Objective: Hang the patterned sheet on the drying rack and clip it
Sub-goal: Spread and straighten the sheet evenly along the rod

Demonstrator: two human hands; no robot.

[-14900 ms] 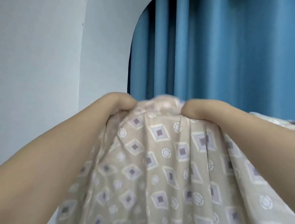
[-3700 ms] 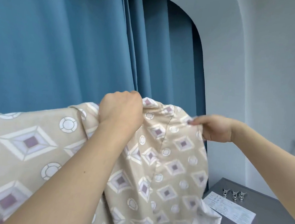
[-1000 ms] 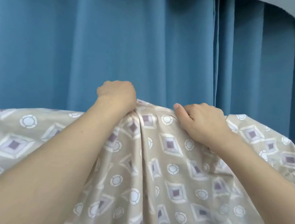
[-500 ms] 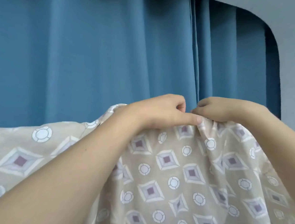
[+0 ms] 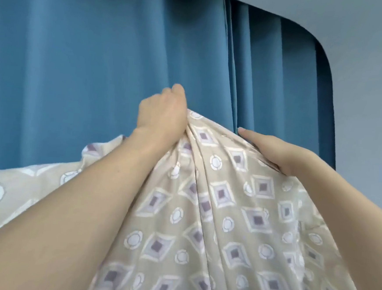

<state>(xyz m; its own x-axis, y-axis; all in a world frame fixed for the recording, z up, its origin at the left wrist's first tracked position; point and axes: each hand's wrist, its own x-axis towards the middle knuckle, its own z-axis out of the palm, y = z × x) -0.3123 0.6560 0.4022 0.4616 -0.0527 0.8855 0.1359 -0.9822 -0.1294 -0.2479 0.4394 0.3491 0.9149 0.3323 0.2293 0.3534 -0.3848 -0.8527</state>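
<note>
Behind both hands, a deep blue curtain [image 5: 82, 67] in long vertical folds, filling most of the view; above and to the right of the right hand, a pale grey wall [image 5: 369, 67] with a rounded corner where the curtain ends. Below and around both hands, the patterned sheet [image 5: 237, 217]: beige cloth printed with purple-centred diamonds and white rings, raised to a peak between the hands and falling in creases toward the camera, with more of it spreading away low to the left of the left forearm. No telling what carries the cloth underneath, since no bar or rack shows. At the peak, the left hand [image 5: 163, 113], closed into a fist around a gathered bunch of the sheet's top, knuckles up, with folds radiating downward from the grip. Just to the right of it and slightly lower, the right hand [image 5: 274, 151], fingers extended and close together, lying along the sheet's upper right edge with the fingertips pointing left toward the fist; pressed against the cloth, though whether pinching it from below, impossible to tell.
</note>
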